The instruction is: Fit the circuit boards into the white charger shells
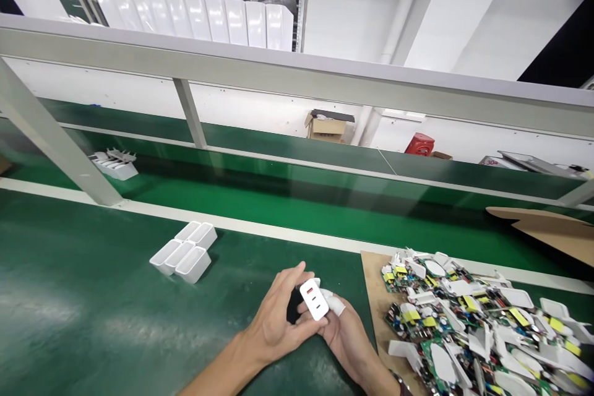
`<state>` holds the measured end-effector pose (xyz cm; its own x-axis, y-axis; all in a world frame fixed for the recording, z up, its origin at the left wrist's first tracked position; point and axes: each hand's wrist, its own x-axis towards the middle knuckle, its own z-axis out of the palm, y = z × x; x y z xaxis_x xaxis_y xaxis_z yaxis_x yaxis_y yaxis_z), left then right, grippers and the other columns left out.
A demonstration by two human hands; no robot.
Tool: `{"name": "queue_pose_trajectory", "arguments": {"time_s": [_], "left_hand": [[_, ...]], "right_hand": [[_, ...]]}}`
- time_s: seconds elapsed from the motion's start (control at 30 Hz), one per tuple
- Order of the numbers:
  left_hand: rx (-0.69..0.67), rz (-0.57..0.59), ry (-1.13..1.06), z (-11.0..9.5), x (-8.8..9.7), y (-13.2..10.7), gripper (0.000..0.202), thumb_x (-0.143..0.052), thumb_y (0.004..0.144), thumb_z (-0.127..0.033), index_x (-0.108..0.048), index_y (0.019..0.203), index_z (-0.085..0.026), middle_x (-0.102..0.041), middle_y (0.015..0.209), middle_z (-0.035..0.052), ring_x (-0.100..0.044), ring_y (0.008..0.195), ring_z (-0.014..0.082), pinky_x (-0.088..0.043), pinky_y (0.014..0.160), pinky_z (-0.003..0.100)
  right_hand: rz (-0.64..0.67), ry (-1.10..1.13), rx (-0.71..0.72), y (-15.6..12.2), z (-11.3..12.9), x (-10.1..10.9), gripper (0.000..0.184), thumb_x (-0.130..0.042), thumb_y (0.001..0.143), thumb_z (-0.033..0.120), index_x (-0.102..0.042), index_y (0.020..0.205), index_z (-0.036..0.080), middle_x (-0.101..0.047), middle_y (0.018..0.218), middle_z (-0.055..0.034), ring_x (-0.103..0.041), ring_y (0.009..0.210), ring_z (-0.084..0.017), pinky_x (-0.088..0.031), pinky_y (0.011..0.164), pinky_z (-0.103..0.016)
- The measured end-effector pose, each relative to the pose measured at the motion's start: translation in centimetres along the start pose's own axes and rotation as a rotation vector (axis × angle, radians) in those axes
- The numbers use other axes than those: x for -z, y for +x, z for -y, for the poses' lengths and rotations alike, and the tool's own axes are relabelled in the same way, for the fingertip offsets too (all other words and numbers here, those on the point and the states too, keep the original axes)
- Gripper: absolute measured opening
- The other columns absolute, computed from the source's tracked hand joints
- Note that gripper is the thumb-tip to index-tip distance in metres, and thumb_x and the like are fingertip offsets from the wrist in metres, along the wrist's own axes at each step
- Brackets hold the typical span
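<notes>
A white USB charger (314, 301), with one red port and two dark slots on its face, is held between both hands above the green bench. My left hand (271, 318) is closed around its left side, thumb along the lower edge. Behind and to the right, my right hand (346, 337) supports it; white coverings wrap some of its fingers, and part of the grip is hidden. To the left stands a small group of open white charger housings (183, 252). At the right, circuit boards with white covers (468, 322) lie heaped on a cardboard sheet (377, 297).
Beyond the bench runs a green conveyor belt (260, 189), carrying a white box of plug parts (116, 164) at far left. A metal shelf frame (278, 62) spans above. Behind it are a cardboard box (328, 127) and a red object (420, 144); brown cardboard (552, 229) lies right.
</notes>
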<state>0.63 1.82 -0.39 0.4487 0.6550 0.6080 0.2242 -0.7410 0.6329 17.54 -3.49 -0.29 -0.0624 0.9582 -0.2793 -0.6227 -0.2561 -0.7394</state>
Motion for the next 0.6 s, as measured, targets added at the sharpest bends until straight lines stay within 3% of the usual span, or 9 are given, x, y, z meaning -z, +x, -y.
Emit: {"name": "queue_pose_trajectory", "arguments": {"time_s": [0.07, 0.13, 0.23, 0.33, 0.4, 0.47, 0.6], "left_hand": [[0.006, 0.022, 0.018, -0.1, 0.1, 0.1, 0.094, -0.077, 0.094, -0.029, -0.017, 0.167, -0.030, -0.067, 0.138, 0.0148, -0.062, 0.127, 0.0327, -0.054, 0.106, 0.053], [0.050, 0.044, 0.063, 0.0, 0.1, 0.1, 0.089, -0.071, 0.096, -0.023, -0.016, 0.166, -0.030, -0.065, 0.140, 0.0152, -0.060, 0.130, 0.0336, -0.052, 0.108, 0.055], [0.191, 0.066, 0.123, 0.5, 0.0, 0.2, 0.082, -0.066, 0.094, -0.017, -0.024, 0.164, -0.029, -0.064, 0.137, 0.0156, -0.060, 0.130, 0.0353, -0.051, 0.108, 0.059], [0.404, 0.078, 0.053, 1.2, -0.3, 1.0, 0.078, -0.070, 0.088, -0.020, -0.034, 0.157, -0.024, -0.065, 0.132, 0.0143, -0.065, 0.125, 0.0335, -0.053, 0.107, 0.055], [0.508, 0.114, -0.015, 1.7, -0.7, 2.4, 0.082, -0.070, 0.087, -0.025, -0.030, 0.158, -0.021, -0.068, 0.127, 0.0117, -0.070, 0.115, 0.0298, -0.056, 0.104, 0.050], [0.522, 0.172, -0.032, 2.2, -1.4, 4.4, 0.088, -0.070, 0.085, -0.024, -0.025, 0.160, -0.019, -0.069, 0.125, 0.0101, -0.071, 0.110, 0.0275, -0.056, 0.103, 0.048], [0.423, 0.270, -0.017, 3.1, -4.2, 8.4, 0.096, -0.077, 0.071, -0.014, -0.036, 0.158, -0.018, -0.064, 0.138, 0.0151, -0.063, 0.128, 0.0330, -0.049, 0.114, 0.049]], "right_hand": [[-0.071, -0.122, 0.095, 0.2, -0.4, 0.5, 0.050, -0.081, 0.083, 0.057, -0.076, 0.108, 0.015, -0.080, 0.100, -0.0139, -0.077, 0.097, -0.033, -0.061, 0.091, -0.048], [-0.169, -0.347, 0.286, 0.3, -0.8, 0.9, 0.048, -0.077, 0.088, 0.054, -0.074, 0.118, 0.017, -0.077, 0.116, -0.0143, -0.074, 0.108, -0.032, -0.061, 0.096, -0.045], [-0.211, -0.770, 0.610, -0.1, -1.1, 1.3, 0.035, -0.066, 0.099, 0.037, -0.068, 0.131, 0.023, -0.070, 0.133, -0.0117, -0.070, 0.119, -0.026, -0.058, 0.104, -0.039], [-0.150, -1.080, 0.942, -1.0, -0.7, 0.9, 0.041, -0.056, 0.101, 0.017, -0.060, 0.142, 0.025, -0.067, 0.136, -0.0115, -0.068, 0.124, -0.022, -0.056, 0.108, -0.036], [-0.082, -1.197, 1.136, -1.6, -0.3, 0.5, 0.052, -0.053, 0.098, 0.007, -0.055, 0.147, 0.022, -0.065, 0.138, -0.0141, -0.065, 0.129, -0.023, -0.056, 0.110, -0.037], [-0.013, -1.277, 1.252, -2.0, 0.1, 0.2, 0.056, -0.053, 0.093, 0.001, -0.054, 0.148, 0.017, -0.065, 0.137, -0.0170, -0.064, 0.131, -0.025, -0.057, 0.110, -0.038], [0.089, -1.285, 1.380, -1.6, -0.1, 0.8, 0.060, -0.051, 0.090, 0.000, -0.054, 0.148, 0.013, -0.069, 0.129, -0.0196, -0.068, 0.124, -0.027, -0.062, 0.101, -0.040]]}}
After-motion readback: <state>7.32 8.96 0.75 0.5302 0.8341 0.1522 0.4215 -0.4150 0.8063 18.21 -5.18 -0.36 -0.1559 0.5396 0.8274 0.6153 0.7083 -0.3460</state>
